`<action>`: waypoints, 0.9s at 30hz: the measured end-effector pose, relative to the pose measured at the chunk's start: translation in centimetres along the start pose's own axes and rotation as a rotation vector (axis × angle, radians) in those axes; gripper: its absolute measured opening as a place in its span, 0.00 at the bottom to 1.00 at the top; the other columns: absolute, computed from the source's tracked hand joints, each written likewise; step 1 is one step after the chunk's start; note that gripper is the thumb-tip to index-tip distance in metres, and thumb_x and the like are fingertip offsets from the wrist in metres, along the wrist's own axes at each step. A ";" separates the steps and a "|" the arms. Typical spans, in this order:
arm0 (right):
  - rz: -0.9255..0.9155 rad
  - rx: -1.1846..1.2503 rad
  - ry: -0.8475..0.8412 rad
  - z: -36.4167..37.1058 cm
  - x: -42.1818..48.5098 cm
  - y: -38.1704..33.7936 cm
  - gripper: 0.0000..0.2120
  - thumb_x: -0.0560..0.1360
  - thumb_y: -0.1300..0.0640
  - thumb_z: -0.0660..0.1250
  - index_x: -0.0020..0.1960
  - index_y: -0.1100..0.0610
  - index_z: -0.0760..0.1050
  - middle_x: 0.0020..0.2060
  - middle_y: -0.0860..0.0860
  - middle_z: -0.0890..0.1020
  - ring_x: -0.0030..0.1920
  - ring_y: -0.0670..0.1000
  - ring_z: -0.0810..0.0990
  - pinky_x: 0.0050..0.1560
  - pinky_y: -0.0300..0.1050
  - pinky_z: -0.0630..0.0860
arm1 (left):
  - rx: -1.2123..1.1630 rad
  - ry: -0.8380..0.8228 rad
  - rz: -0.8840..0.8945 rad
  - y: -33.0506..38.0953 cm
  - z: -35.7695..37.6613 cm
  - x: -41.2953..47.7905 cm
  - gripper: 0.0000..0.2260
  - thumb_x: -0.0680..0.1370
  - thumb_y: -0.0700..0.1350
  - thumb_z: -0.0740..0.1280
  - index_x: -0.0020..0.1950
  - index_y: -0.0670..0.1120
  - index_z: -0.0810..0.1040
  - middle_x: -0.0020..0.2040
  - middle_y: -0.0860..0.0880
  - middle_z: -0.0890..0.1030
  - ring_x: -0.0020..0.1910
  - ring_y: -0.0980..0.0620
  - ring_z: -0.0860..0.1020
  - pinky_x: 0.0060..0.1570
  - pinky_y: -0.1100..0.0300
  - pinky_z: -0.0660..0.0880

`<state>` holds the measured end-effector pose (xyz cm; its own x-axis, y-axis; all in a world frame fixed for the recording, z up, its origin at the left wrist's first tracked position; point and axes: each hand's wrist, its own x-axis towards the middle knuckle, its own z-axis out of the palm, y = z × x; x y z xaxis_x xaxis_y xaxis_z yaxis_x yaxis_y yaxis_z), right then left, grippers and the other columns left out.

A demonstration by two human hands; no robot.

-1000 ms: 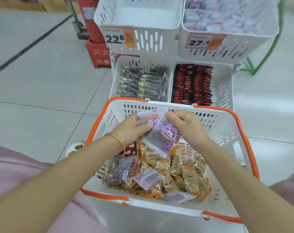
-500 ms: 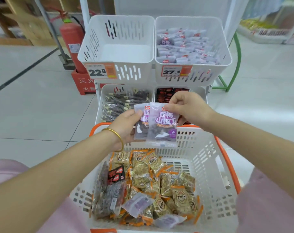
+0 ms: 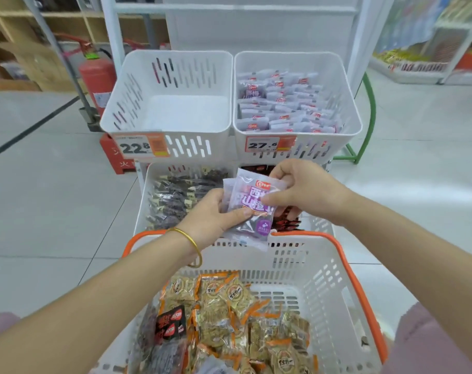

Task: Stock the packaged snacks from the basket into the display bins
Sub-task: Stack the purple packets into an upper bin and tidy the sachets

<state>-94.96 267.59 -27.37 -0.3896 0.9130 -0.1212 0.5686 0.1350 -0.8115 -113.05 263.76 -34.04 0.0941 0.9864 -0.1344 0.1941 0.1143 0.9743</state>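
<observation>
Both hands hold a small stack of purple-printed snack packets (image 3: 252, 211) above the far rim of the white basket with orange trim (image 3: 345, 276). My left hand (image 3: 216, 217) grips the stack from the left, thumb on the front. My right hand (image 3: 302, 193) pinches the front packet at its top right. In the basket lie several gold-and-orange packets (image 3: 229, 311) and dark red-labelled ones (image 3: 170, 325). The upper right display bin (image 3: 297, 147) holds matching purple packets; the upper left bin (image 3: 173, 103) is bare inside.
Two lower bins sit behind the basket: the left one (image 3: 146, 195) with dark packets, the right one mostly hidden by my hands. A red fire extinguisher (image 3: 97, 76) stands at left, a green rail (image 3: 369, 109) at right. Tiled floor surrounds the stand.
The view tilted up, so the upper bins sit lower in frame. Both hands lifted the purple packets from inside the basket to above its far rim.
</observation>
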 end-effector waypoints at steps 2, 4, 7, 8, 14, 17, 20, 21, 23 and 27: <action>0.040 0.019 -0.007 -1.8 0.6 0.3 0.10 0.71 0.62 0.73 0.45 0.60 0.71 0.33 0.57 0.82 0.30 0.51 0.81 0.27 0.42 0.78 | 0.073 0.001 0.012 1.3 0.7 1.8 0.30 0.64 0.64 0.71 0.58 0.46 0.75 0.52 0.46 0.82 0.50 0.47 0.82 0.53 0.43 0.77; 0.056 0.085 0.063 -4.4 1.4 0.8 0.09 0.73 0.64 0.71 0.44 0.60 0.70 0.32 0.59 0.81 0.28 0.51 0.80 0.25 0.40 0.76 | 0.091 0.021 0.029 3.1 1.7 4.3 0.34 0.61 0.68 0.69 0.57 0.45 0.75 0.51 0.46 0.82 0.50 0.47 0.82 0.53 0.42 0.77; 0.023 0.226 0.239 -9.2 2.7 1.5 0.08 0.74 0.67 0.68 0.45 0.61 0.69 0.32 0.59 0.79 0.26 0.52 0.79 0.26 0.43 0.77 | 0.114 0.075 0.087 6.9 3.3 8.5 0.36 0.61 0.70 0.68 0.56 0.42 0.75 0.52 0.43 0.82 0.51 0.46 0.81 0.57 0.45 0.75; -0.004 0.265 0.308 -10.8 3.3 1.9 0.08 0.74 0.67 0.68 0.46 0.61 0.69 0.33 0.60 0.78 0.26 0.53 0.78 0.26 0.44 0.78 | 0.117 0.091 0.107 8.2 3.8 9.9 0.36 0.63 0.68 0.68 0.56 0.41 0.74 0.53 0.42 0.81 0.51 0.46 0.80 0.58 0.49 0.74; -0.144 0.212 0.767 -17.6 8.6 3.5 0.11 0.74 0.67 0.67 0.40 0.57 0.66 0.35 0.61 0.77 0.29 0.53 0.82 0.34 0.53 0.82 | 0.191 0.263 0.135 12.6 5.8 18.7 0.12 0.78 0.48 0.65 0.41 0.45 0.65 0.39 0.47 0.70 0.38 0.49 0.69 0.32 0.61 0.63; -0.142 0.014 0.925 -18.6 12.1 4.4 0.12 0.72 0.64 0.64 0.36 0.55 0.63 0.35 0.60 0.77 0.34 0.56 0.83 0.36 0.58 0.80 | 0.245 0.321 0.148 13.1 6.0 21.6 0.14 0.78 0.48 0.65 0.37 0.48 0.62 0.36 0.50 0.65 0.37 0.51 0.66 0.31 0.63 0.60; -0.056 -0.326 0.918 -18.4 15.1 5.2 0.07 0.74 0.61 0.60 0.39 0.56 0.64 0.36 0.56 0.75 0.38 0.60 0.75 0.38 0.50 0.70 | 0.253 0.329 0.172 12.8 6.1 23.0 0.11 0.78 0.48 0.64 0.48 0.42 0.67 0.39 0.50 0.67 0.42 0.50 0.69 0.32 0.62 0.61; -0.006 -0.462 0.904 -18.0 15.7 5.2 0.05 0.76 0.59 0.59 0.41 0.57 0.65 0.38 0.54 0.73 0.39 0.58 0.71 0.37 0.48 0.65 | 0.248 0.326 0.181 12.6 6.1 23.3 0.11 0.78 0.48 0.64 0.51 0.42 0.67 0.41 0.50 0.68 0.44 0.49 0.69 0.33 0.62 0.61; 0.033 -0.661 0.925 -17.2 16.8 5.0 0.05 0.78 0.56 0.58 0.44 0.57 0.68 0.41 0.53 0.73 0.41 0.56 0.68 0.37 0.46 0.61 | 0.239 0.319 0.205 12.4 6.0 23.7 0.10 0.78 0.48 0.65 0.52 0.43 0.67 0.40 0.51 0.68 0.44 0.50 0.69 0.31 0.65 0.61; 0.125 -0.721 0.865 -16.6 18.2 5.9 0.05 0.75 0.57 0.62 0.42 0.58 0.73 0.45 0.52 0.69 0.51 0.56 0.69 0.38 0.45 0.62 | 0.253 0.292 0.241 12.3 5.6 24.1 0.10 0.78 0.47 0.65 0.48 0.43 0.68 0.38 0.53 0.69 0.41 0.52 0.69 0.30 0.68 0.61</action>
<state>-86.71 291.40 -24.89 0.1722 0.8574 0.4850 0.9624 -0.0414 -0.2685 -102.95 288.29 -26.29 -0.1067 0.9773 0.1829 0.4360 -0.1193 0.8920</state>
